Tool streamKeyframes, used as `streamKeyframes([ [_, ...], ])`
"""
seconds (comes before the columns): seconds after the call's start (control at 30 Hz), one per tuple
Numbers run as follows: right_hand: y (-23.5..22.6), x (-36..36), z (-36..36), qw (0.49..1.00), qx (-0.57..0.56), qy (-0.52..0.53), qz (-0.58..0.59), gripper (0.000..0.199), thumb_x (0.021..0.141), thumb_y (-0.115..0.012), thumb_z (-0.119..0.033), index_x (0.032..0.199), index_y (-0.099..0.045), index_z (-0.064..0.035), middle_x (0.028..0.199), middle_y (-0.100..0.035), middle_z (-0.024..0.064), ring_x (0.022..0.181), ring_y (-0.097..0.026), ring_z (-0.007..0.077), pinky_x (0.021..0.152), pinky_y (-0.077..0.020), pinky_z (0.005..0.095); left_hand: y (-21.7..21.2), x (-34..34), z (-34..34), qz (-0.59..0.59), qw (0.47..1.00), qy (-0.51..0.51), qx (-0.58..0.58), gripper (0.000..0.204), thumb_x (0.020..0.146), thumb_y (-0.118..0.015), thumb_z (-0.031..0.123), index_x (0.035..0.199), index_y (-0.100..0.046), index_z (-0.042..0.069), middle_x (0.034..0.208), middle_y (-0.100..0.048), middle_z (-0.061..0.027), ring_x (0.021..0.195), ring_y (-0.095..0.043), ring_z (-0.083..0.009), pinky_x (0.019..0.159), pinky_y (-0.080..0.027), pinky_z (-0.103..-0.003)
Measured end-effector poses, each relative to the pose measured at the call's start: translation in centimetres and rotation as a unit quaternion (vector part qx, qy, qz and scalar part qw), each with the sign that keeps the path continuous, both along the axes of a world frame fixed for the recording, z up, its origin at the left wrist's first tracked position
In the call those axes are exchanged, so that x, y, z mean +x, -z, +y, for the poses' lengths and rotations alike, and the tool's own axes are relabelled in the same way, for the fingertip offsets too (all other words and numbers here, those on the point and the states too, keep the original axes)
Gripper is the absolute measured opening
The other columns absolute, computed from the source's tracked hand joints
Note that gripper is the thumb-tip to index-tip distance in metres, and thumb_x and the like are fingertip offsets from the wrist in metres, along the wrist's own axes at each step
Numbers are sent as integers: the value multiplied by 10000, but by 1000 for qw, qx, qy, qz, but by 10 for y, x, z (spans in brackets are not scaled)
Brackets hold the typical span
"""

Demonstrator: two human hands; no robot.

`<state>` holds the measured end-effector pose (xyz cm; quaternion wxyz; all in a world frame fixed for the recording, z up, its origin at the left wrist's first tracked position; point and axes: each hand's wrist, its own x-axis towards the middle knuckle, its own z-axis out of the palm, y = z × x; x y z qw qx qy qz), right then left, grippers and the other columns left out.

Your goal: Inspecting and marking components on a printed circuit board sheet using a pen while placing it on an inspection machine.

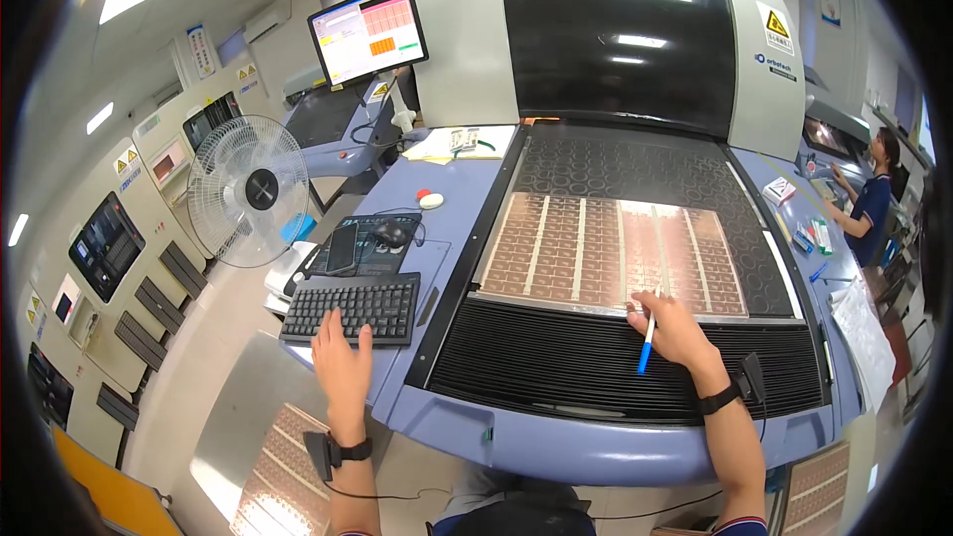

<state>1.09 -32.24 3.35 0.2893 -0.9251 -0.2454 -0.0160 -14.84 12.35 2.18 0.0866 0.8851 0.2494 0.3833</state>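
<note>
My left hand (342, 362) rests with fingers spread on the near edge of a black keyboard (354, 308). My right hand (677, 330) grips a blue and white pen (647, 343), its tip touching the near edge of a large copper-coloured circuit panel (611, 253). That panel lies flat on the dark bed (596, 357) of a big grey inspection machine (615, 40). Both wrists wear black bands with cables.
A black mouse (391, 232) and a dark phone (341, 247) lie behind the keyboard. A monitor (368, 33) stands at the back left, a white fan (248, 189) further left. Another person (866, 203) works at the right. More copper panels (281, 476) lie below left.
</note>
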Motion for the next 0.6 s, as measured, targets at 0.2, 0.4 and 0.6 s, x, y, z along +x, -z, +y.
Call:
streamKeyframes([
  [0.2,-11,31,4,942,294,68,-146,269,993,-605,-170,1182,-638,18,1049,-720,202,953,-712,254,833,-542,338,-34,24,-139,7,820,465,-334,634,897,-720,253,1404,-474,-38,1399,-530,-230,1311,-510,-303,1068,-431,-405],
  [0.4,-116,1,90,758,641,7,-117,314,1036,-503,-194,1243,-543,38,1161,-679,233,976,-707,262,866,-586,338,-51,86,-273,-27,485,591,-644,913,934,-716,311,1555,-146,-41,1499,-368,-256,1384,-428,-299,1119,-381,-379],
  [0.6,-167,-21,79,642,755,-57,-118,243,1003,-523,-137,1180,-582,19,1055,-715,219,795,-700,192,731,-569,277,-102,85,-332,-95,410,659,-623,555,854,-783,177,1270,-492,-48,1078,-630,-95,980,-607,-139,852,-503,-282],
])
